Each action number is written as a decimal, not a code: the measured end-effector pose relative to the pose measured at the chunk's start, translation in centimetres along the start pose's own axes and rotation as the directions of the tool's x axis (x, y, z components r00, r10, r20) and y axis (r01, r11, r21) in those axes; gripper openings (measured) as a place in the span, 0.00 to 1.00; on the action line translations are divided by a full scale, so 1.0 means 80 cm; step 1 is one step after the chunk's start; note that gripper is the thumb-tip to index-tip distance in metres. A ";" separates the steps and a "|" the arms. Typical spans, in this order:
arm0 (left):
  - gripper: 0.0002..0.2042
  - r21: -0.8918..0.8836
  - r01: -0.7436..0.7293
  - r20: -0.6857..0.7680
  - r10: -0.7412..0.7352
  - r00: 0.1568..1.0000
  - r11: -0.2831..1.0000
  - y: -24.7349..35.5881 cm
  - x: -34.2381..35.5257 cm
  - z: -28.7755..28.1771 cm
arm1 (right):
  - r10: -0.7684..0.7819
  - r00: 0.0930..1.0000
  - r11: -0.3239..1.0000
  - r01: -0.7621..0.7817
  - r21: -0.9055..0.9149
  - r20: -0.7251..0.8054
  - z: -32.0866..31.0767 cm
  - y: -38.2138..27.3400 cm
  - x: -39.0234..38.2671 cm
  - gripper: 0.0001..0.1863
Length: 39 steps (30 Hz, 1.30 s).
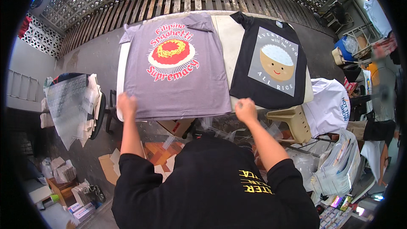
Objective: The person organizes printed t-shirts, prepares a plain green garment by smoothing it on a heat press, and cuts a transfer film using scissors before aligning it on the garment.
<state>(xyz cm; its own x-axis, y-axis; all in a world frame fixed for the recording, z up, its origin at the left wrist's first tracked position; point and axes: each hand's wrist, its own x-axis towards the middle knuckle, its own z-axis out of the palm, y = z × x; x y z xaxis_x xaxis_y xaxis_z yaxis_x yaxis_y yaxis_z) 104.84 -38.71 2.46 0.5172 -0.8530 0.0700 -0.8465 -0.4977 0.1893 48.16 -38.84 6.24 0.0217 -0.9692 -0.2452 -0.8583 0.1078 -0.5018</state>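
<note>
A mauve-grey T-shirt (207,87) lies spread flat on a pale table (224,34), its red and yellow spaghetti print facing up and its hem toward me. At its lower left corner is my left hand (127,106), fingers curled but smeared by motion; whether they grip the hem is unclear. My right hand (246,110) is closed just beside the lower right corner, and anything in its fingers is hidden. To the right lies a black T-shirt (243,78) with a grey panel showing a smiling rice bowl, its lower left edge close to my right hand.
A beige plastic stool or chair (292,123) stands at the table's near right, beside a draped white printed cloth (328,106). Stacked sheets under a translucent film (68,102) sit at left. Plastic-wrapped bundles (335,165) crowd the lower right. Wooden slats (186,0) line the far side.
</note>
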 end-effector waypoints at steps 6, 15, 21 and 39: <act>0.33 0.146 -0.246 0.201 0.215 0.956 0.958 0.244 -0.090 0.062 | 0.028 0.998 0.909 -0.045 -0.414 -0.048 -0.040 0.115 0.011 0.37; 0.28 0.190 -0.010 0.176 -0.024 0.984 0.982 0.163 -0.154 0.047 | -0.477 0.827 0.858 0.363 -0.365 -0.299 -0.075 0.154 0.059 0.08; 0.21 -0.248 -0.385 -0.056 0.384 0.922 0.889 0.426 -0.216 0.085 | -0.695 0.707 0.615 0.492 -0.616 -0.129 -0.103 0.184 0.163 0.09; 0.29 -0.286 -0.689 0.136 0.740 0.659 0.666 0.653 -0.293 0.113 | 0.379 0.921 0.807 -0.282 0.519 -0.090 -0.210 0.331 0.320 0.16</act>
<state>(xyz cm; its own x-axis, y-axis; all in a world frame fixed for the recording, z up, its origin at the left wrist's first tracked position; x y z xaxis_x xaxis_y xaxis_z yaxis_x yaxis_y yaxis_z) 47.36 -46.09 1.87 -0.3027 -0.9516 0.0532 -0.8839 0.3011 0.3579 17.38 -64.50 0.59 -0.3516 -0.8716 -0.3417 -0.4324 0.4750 -0.7664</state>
